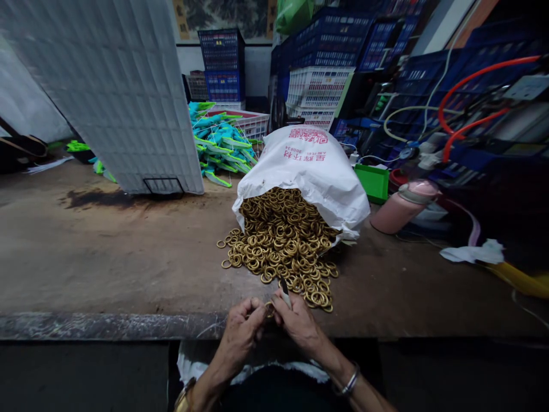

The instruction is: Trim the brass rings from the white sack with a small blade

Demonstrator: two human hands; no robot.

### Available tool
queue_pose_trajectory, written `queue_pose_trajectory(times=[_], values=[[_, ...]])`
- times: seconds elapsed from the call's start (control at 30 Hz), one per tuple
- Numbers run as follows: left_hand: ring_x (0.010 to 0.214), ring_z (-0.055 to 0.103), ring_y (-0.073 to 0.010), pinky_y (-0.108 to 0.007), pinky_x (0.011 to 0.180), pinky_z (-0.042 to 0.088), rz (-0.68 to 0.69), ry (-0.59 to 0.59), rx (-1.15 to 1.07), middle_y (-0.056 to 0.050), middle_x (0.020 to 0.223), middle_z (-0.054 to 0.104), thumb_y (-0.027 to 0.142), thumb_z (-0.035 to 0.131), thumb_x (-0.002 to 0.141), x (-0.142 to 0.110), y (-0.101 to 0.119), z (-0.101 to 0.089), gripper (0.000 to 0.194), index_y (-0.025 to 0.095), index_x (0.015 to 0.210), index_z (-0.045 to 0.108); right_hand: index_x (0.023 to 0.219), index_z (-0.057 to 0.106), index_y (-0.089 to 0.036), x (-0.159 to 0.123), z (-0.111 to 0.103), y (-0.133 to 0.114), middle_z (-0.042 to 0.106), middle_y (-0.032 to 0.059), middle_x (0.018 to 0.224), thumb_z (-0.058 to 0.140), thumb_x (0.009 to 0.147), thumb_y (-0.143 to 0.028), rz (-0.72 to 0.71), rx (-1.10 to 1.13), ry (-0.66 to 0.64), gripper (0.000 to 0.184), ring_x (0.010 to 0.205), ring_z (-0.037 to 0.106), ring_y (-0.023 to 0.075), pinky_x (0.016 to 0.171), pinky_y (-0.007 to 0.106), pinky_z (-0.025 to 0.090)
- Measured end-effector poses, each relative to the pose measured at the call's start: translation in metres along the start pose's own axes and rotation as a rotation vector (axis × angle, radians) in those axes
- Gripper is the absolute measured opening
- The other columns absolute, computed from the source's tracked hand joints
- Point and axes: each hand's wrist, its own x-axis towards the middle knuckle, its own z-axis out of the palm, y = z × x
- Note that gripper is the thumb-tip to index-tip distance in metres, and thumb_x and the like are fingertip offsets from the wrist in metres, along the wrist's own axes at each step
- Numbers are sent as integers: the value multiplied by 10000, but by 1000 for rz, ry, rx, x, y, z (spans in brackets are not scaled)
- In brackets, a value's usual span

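Observation:
At the table's front edge my two hands are close together, with a brass-coloured ring (269,309) between their fingertips. My left hand (244,323) pinches the ring from its left side. Resting in the fingers of my right hand (300,326) is a small knife (285,292), its dark tip pointing away from me; its handle is partly hidden. Whether the right fingertips also grip the ring I cannot tell. Just beyond, a heap of similar rings (291,252) spills from the mouth of a white woven sack (309,157) lying on its side.
A tall pale corrugated panel (141,103) stands at the left in a black wire holder (163,186). Behind it lie teal and green pieces (223,143). A pink bottle (403,206) and a green tray (372,183) stand right of the sack. Stacked crates (321,86) fill the back.

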Motion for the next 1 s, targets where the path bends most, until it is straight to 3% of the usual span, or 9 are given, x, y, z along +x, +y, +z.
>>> queue_pose_trajectory(times=[0.13, 0.37, 0.53, 0.67, 0.77, 0.9, 1.0], values=[[336, 243, -36, -173, 374, 194, -38, -21, -56, 87, 407, 395, 458, 540, 725, 1, -8, -4, 317, 180, 611, 441, 693, 472, -188, 0, 0, 0, 428, -67, 511, 408, 776, -334, 9, 6, -10, 179, 491, 409, 88, 527, 211, 336], [346, 275, -41, -169, 362, 205, -2, 15, -25, 74, 416, 417, 456, 557, 714, 4, -12, -3, 314, 163, 633, 479, 590, 440, -180, 0, -1, -1, 420, -57, 497, 403, 779, -337, 2, 24, -88, 249, 479, 381, 74, 489, 197, 311], [484, 485, -92, -187, 467, 372, 202, 115, 137, 6, 600, 590, 360, 551, 753, 3, -18, -3, 246, 156, 888, 569, 573, 407, -182, 1, 3, 8, 341, -84, 462, 414, 788, -364, 124, 183, -92, 282, 395, 283, 42, 397, 178, 236], [768, 591, -154, -236, 707, 439, 476, 9, 348, -48, 841, 661, 211, 477, 809, 1, -21, -5, 197, 177, 937, 623, 641, 391, -198, -1, 2, 1, 336, -106, 460, 433, 771, -422, 270, 388, -128, 262, 331, 193, 24, 333, 172, 154], [801, 599, -152, -238, 736, 440, 622, -30, 462, -46, 860, 665, 146, 448, 813, 2, -21, -6, 214, 185, 933, 622, 656, 375, -207, -3, 0, -6, 355, -111, 463, 469, 735, -434, 327, 499, -147, 258, 318, 189, 18, 317, 161, 146], [773, 603, -138, -222, 714, 441, 655, -33, 531, -42, 826, 663, 123, 448, 810, 4, -22, -6, 200, 178, 916, 609, 666, 380, -209, -3, 0, -7, 362, -113, 460, 471, 725, -427, 368, 502, -157, 244, 310, 184, 14, 311, 153, 137], [762, 598, -137, -220, 708, 435, 601, -42, 508, -34, 808, 661, 138, 454, 809, 4, -22, -7, 177, 178, 897, 603, 658, 381, -207, -2, 1, -1, 370, -109, 460, 456, 738, -417, 375, 423, -153, 237, 307, 191, 16, 307, 156, 136]])
